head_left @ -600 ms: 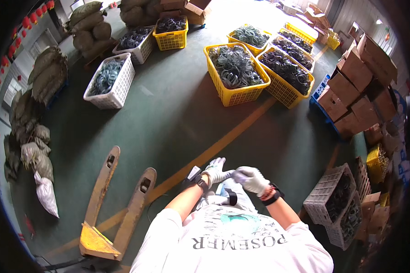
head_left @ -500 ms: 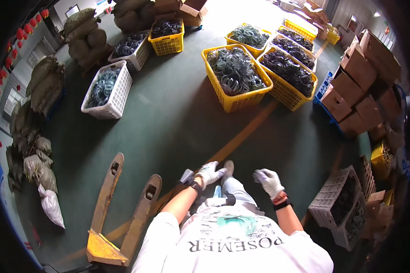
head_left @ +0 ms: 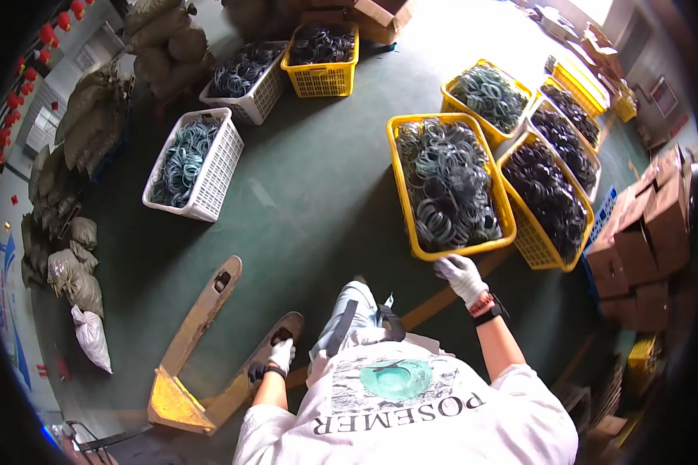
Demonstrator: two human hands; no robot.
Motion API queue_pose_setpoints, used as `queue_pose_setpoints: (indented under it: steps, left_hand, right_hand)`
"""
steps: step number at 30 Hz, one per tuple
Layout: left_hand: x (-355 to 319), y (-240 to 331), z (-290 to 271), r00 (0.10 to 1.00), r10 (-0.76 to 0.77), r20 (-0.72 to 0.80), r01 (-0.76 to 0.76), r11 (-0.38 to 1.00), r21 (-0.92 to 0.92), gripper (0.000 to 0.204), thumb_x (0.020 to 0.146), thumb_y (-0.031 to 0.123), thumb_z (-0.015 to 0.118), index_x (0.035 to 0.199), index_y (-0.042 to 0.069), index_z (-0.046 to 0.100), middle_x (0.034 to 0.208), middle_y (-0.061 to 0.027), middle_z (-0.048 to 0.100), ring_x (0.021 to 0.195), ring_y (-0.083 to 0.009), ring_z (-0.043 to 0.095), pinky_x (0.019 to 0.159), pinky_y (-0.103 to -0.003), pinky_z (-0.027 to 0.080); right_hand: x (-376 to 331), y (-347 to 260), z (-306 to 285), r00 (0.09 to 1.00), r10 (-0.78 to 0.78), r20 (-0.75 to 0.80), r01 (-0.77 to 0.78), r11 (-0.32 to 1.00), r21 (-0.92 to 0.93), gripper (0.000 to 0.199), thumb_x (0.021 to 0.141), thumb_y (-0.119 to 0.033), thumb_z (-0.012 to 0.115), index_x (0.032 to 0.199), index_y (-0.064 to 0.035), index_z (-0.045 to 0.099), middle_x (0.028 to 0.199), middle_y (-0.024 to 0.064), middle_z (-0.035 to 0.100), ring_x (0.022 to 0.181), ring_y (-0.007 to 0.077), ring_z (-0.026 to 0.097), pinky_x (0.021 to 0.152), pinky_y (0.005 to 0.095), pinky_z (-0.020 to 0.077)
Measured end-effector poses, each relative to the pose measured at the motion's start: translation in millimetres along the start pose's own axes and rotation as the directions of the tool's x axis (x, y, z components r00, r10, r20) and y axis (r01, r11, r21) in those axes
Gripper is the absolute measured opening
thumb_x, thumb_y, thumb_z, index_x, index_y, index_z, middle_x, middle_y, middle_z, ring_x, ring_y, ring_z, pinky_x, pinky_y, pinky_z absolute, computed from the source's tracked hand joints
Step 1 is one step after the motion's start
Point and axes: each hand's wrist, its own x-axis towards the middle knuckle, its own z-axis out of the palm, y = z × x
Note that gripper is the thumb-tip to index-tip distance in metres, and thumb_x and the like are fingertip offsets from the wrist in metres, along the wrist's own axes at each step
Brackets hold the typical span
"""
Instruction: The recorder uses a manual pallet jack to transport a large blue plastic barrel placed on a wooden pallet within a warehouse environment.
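My right hand [head_left: 461, 280], in a white glove, is at the near rim of a yellow plastic basket [head_left: 399, 167], its fingers bent at the edge. The basket is heaped with grey and dark rings [head_left: 451, 186]. My left hand [head_left: 281, 355], gloved too, hangs low at my side with its fingers loosely extended and nothing visible in them. In the picture it overlaps a fork of the pallet jack [head_left: 180, 395]; whether it touches the fork cannot be told.
More ring-filled baskets stand close on the right, including a yellow basket [head_left: 531, 229]. Ahead left are a white basket [head_left: 219, 174] and another yellow basket [head_left: 318, 81]. Cardboard boxes [head_left: 644, 248] are stacked at right; sacks [head_left: 93, 116] line the left wall.
I have moved nearer the baskets. My right hand has reached forward to the yellow basket's rim. My left hand has swung down and back beside the pallet jack fork.
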Motion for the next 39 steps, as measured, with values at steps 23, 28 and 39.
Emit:
queue_pose_setpoints:
  steps: [23, 28, 39]
  left_hand:
    - [202.0, 784.4, 138.2, 0.799, 0.600, 0.039, -0.578, 0.785, -0.221, 0.025, 0.091, 0.021, 0.066, 0.111, 0.006, 0.063, 0.088, -0.0034, 0.066, 0.077, -0.0145, 0.062, 0.072, -0.030, 0.052]
    - [219.0, 841.9, 136.6, 0.969, 0.245, 0.042, -0.241, 0.967, -0.088, 0.020, 0.091, 0.032, 0.064, 0.104, 0.017, 0.061, 0.087, -0.0038, 0.069, 0.067, -0.0166, 0.062, 0.054, -0.032, 0.047]
    - [363.3, 1062.5, 100.6, 0.982, 0.094, 0.162, -0.155, -0.072, 0.985, 0.056, 0.088, 0.055, 0.051, 0.128, 0.017, 0.059, 0.126, -0.0180, 0.060, 0.125, -0.0340, 0.051, 0.098, -0.050, 0.039]
  right_hand:
    - [499.8, -123.6, -19.4, 0.944, 0.301, -0.133, -0.246, 0.915, 0.320, 0.020, 0.090, -0.025, 0.067, 0.090, -0.0050, 0.068, 0.082, 0.0037, 0.068, 0.066, 0.0148, 0.062, 0.063, 0.0297, 0.0510]
    - [649.6, -228.9, -6.4, 0.952, 0.142, -0.272, -0.101, 0.982, 0.158, 0.024, 0.091, -0.023, 0.061, 0.102, -0.0030, 0.066, 0.085, 0.0045, 0.067, 0.076, 0.0126, 0.061, 0.069, 0.0294, 0.0487]
    - [870.4, -341.8, 14.9, 0.868, 0.316, -0.383, -0.202, 0.929, 0.309, 0.041, 0.092, -0.026, 0.060, 0.126, -0.0051, 0.053, 0.097, 0.0062, 0.065, 0.072, 0.0120, 0.062, 0.061, 0.0275, 0.0478]
